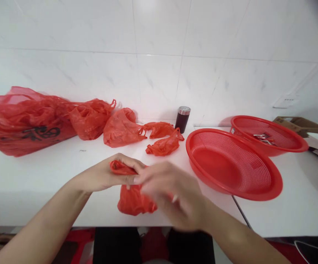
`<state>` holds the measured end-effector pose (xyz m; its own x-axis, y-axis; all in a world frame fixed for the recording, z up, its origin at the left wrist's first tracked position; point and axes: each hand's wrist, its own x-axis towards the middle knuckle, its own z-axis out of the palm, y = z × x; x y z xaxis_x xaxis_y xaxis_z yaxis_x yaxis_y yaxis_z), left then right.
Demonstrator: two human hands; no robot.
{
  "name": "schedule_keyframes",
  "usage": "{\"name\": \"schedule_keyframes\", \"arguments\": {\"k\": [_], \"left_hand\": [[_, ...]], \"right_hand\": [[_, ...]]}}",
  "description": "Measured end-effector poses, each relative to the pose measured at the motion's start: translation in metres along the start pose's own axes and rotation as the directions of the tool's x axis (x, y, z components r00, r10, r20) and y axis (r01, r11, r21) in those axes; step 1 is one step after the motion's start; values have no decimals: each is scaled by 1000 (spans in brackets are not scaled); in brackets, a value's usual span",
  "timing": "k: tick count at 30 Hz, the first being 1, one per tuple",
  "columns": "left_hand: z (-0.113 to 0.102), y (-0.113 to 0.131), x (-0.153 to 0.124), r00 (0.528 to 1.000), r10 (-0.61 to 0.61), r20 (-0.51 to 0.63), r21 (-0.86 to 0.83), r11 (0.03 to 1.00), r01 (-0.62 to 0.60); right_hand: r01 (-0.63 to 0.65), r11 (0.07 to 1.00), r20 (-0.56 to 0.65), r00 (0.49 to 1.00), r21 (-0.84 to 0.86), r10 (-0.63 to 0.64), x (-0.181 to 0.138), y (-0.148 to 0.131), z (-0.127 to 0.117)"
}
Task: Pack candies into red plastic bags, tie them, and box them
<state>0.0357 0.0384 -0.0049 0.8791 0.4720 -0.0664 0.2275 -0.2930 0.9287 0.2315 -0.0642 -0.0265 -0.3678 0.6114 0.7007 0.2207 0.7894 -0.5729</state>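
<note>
My left hand [112,175] is closed around the top of a small crumpled red plastic bag [135,200] at the front edge of the white counter [37,183]. The bag hangs down from its fingers onto the counter. My right hand [172,192] is right beside it, over the bag's right side, and is smeared by motion so its fingers are unclear.
Several red plastic bags lie along the wall, the largest [21,121] at far left. A dark cup with a metal lid [182,119] stands behind them. Two red mesh baskets sit on the right, one near [233,165], one farther [269,134]. A cardboard box [299,124] is at far right.
</note>
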Motion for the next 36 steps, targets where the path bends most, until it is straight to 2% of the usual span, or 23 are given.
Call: {"name": "schedule_keyframes", "arguments": {"k": [1,2,3,5,7,9,10,12,13,14,17,19,20,22,24,27,29,31,32,33,36], "left_hand": [[3,0,1,1000,19,-16,59,998,-18],[7,0,2,998,41,-52,123,992,-34],[11,-2,4,992,70,-108,198,979,-48],[22,-8,8,956,163,-245,376,925,-62],[32,-18,11,886,304,-351,566,822,-58],[39,-27,12,798,456,-394,712,700,-48],[42,-31,12,754,510,-413,753,657,-32],[45,-36,12,680,568,-464,776,630,3],[45,-37,12,665,570,-482,767,642,5],[46,-38,12,671,559,-487,749,663,-8],[43,-42,9,764,466,-447,663,746,-67],[39,-53,0,809,342,-477,570,821,-10],[37,-61,-8,811,266,-522,513,857,48],[33,-84,-29,757,125,-641,389,904,180],[32,-110,-52,667,29,-745,290,914,285],[41,-138,-68,569,-88,-818,192,890,413],[51,-144,-59,477,-41,-878,187,888,420],[60,-142,-36,400,66,-914,230,897,378],[62,-141,-23,405,99,-909,263,890,373],[64,-140,-10,443,101,-891,292,874,388],[64,-142,20,604,-15,-797,358,793,492]], "right_hand": [[-125,992,-124,984,37,128,1,11,1],[-249,964,-192,946,94,262,3,22,3],[-360,919,-191,902,160,386,3,34,5],[-501,823,-50,846,267,531,2,54,10],[-550,756,68,822,354,566,-1,66,15],[-542,698,139,825,468,547,-5,71,19],[-538,665,186,830,518,526,-7,72,20],[-549,614,265,827,567,495,-8,70,21],[-554,619,260,824,557,504,-8,69,22],[-551,644,215,822,531,527,-7,69,22],[-508,767,-33,825,392,564,-8,68,22],[-493,846,-129,843,206,523,-16,72,19],[-490,869,-147,857,65,494,-23,76,17],[-491,838,-159,871,-236,465,-43,88,10],[-531,738,-169,843,-417,511,-64,104,4],[-679,611,-233,724,-408,649,-80,121,6],[-752,569,-313,657,-332,686,-72,122,19],[-770,550,-367,638,-324,677,-57,118,39],[-761,544,-366,648,-355,668,-49,115,51],[-743,537,-345,665,-400,663,-44,114,61],[-687,516,-253,694,-512,674,-43,117,84]]}}
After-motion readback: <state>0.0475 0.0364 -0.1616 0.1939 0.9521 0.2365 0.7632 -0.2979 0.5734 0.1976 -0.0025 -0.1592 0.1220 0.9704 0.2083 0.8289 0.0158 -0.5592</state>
